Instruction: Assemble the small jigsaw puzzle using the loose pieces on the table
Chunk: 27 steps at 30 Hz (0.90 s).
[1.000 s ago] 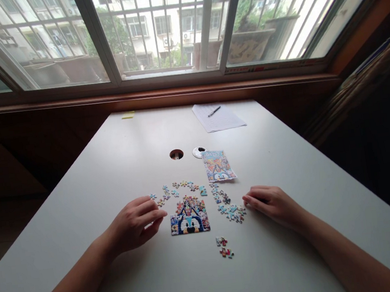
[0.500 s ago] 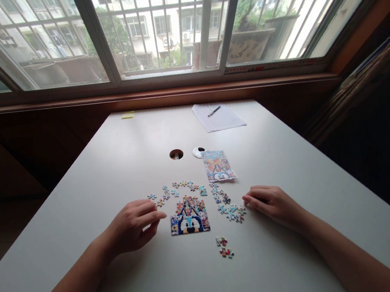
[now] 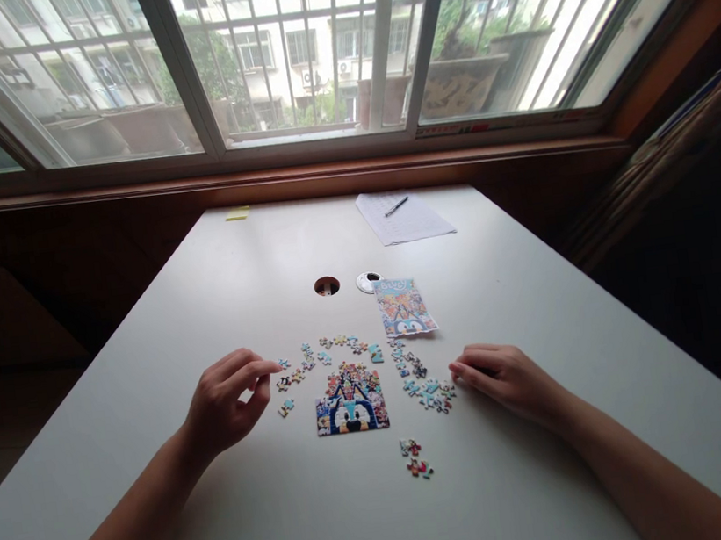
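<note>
My left hand (image 3: pixel 235 400) is at the left of the loose pieces, its thumb and index finger apart. Its index fingertip reaches a small blue jigsaw piece (image 3: pixel 283 364); whether it touches is unclear. Right of that hand lies a partly joined jigsaw puzzle (image 3: pixel 350 406) showing a blue cartoon dog's face, its upper edge uneven. My right hand (image 3: pixel 504 375) rests on the table with curled fingers, tips drawn together beside a cluster of light blue pieces (image 3: pixel 431 393). Anything between those fingertips is hidden.
Loose pieces (image 3: pixel 340 340) arc above the puzzle, and a few more (image 3: pixel 418 468) lie below it to the right. A picture sheet (image 3: pixel 405 307) overlaps a round cover (image 3: pixel 367 282) beside a cable hole (image 3: pixel 326 286). Farther back are papers (image 3: pixel 414 223), a pen (image 3: pixel 396 206) and a yellow note (image 3: pixel 237 214).
My left hand has drawn back to the left and slightly up, away from the puzzle, uncovering pieces beneath it. My right hand stays in place.
</note>
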### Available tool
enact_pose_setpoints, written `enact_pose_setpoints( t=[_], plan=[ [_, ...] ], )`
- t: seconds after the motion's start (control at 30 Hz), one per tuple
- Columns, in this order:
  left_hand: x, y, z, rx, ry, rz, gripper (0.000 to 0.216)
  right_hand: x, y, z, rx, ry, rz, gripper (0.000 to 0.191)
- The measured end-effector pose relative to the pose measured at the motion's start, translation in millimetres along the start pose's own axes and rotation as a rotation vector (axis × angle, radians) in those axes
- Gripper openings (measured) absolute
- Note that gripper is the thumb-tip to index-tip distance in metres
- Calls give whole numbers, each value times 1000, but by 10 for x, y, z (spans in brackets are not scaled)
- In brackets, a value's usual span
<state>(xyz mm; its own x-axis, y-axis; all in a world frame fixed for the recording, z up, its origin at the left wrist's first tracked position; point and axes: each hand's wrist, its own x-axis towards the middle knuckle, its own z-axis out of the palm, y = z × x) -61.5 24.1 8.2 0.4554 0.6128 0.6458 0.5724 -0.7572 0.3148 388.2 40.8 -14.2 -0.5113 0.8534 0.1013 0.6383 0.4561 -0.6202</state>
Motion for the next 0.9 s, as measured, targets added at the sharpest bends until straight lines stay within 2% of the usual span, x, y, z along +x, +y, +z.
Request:
enact_pose_setpoints(
  t=[0.13, 0.33, 0.9],
  plan=[
    [36, -3, -59, 26, 73, -54, 21, 4, -7, -3, 1, -2, -3, 41],
    [35, -34, -123, 57, 102, -118, 18, 2, -10, 2, -3, -7, 3, 41],
    [-34, -161, -105, 42, 57, -129, 16, 4, -4, -2, -20, -1, -2, 44]
  ],
)
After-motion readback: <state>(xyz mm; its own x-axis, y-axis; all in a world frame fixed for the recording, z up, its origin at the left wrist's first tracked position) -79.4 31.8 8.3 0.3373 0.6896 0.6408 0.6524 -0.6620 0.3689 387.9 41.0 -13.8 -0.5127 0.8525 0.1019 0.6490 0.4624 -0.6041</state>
